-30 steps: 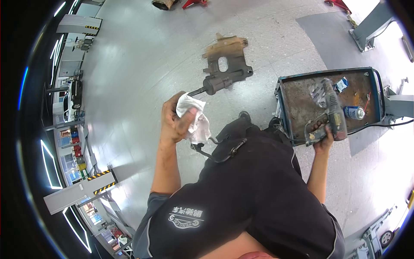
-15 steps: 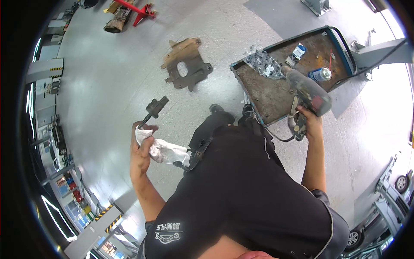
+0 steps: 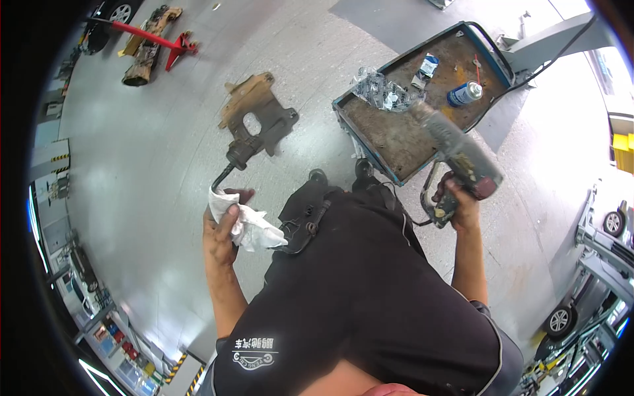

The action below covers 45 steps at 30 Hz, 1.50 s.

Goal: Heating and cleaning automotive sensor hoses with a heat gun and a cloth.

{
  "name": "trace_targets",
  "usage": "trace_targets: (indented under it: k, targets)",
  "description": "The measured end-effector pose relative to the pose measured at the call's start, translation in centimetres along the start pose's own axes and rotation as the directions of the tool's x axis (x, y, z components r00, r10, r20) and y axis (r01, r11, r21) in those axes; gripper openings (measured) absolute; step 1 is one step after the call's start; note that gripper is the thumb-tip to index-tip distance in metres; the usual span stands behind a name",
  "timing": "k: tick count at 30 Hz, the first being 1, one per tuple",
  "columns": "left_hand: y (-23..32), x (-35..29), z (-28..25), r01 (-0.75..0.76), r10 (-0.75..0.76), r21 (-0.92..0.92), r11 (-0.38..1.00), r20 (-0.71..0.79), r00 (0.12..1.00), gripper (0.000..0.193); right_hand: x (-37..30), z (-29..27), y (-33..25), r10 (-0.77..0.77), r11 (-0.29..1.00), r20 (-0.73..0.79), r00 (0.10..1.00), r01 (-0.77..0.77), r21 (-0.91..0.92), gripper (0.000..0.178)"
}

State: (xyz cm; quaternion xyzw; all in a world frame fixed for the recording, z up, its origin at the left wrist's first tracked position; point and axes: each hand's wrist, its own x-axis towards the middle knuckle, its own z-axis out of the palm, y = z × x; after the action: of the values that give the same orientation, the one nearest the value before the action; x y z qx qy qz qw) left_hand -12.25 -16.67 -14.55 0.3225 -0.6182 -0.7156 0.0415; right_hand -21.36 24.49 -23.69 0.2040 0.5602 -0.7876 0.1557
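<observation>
Holds one white cloth (image 3: pixel 254 231) in the left grip (image 3: pixel 218 241), bunched around one black hose (image 3: pixel 223 177), with thumb and fingers clamped on both. Has one dark cylindrical housing (image 3: pixel 239 155) at the hose's upper end, out beyond the fingers and overlapping the edge of one flat metal plate (image 3: pixel 271 122) in view. Cannot tell where the hose's lower end stops against the black trousers.

Clasps one pistol-shaped power tool (image 3: pixel 465 158) by its handle in the right grip (image 3: pixel 462 211), fingers wrapped round it, nozzle pointing up and left across one trolley tray (image 3: pixel 383 132). Trails one dark cord (image 3: pixel 417 223) from the handle's base.

Has four things in the tray: one crumpled clear plastic bag (image 3: pixel 383 92), one blue-and-white packet (image 3: pixel 425 71), one blue aerosol can (image 3: pixel 465 94) and one thin red rod (image 3: pixel 477 66). Stands in two dark shoes (image 3: pixel 318 175) just beside the tray. Faces one red stand (image 3: pixel 178 47) and one rusty pipe (image 3: pixel 142 63) on the floor, well apart from both hands.
</observation>
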Motion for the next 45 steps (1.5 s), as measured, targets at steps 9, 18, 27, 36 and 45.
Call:
trace_targets:
  k: [9,18,27,36,45]
  targets:
    - [-0.6,6.7,-6.1,-0.443,0.444,-0.029,0.896,0.073,0.893,0.040,-6.6,7.2,1.9,-0.054,0.985,-0.101,0.993,0.037,-0.167,0.023]
    - [1.0,10.3,-5.2,-0.842,0.780,0.429,0.327,0.381,0.497,0.030,-12.0,13.4,3.2,-0.217,0.895,0.132,0.967,0.251,-0.369,0.028]
    - [1.5,10.7,-5.3,-0.885,0.743,0.405,0.229,0.514,0.428,0.031,-14.4,12.1,5.4,-0.286,0.810,0.179,0.941,0.337,-0.480,0.048]
    - [1.3,10.3,-4.9,-0.903,0.822,0.393,0.175,0.446,0.354,0.030,-14.3,16.4,3.6,-0.337,0.789,0.254,0.907,0.419,-0.450,0.044]
    - [1.2,10.0,-5.2,-0.903,0.797,0.396,0.169,0.484,0.362,0.025,-14.5,14.6,4.4,-0.536,0.338,0.436,0.723,0.657,-0.674,0.053]
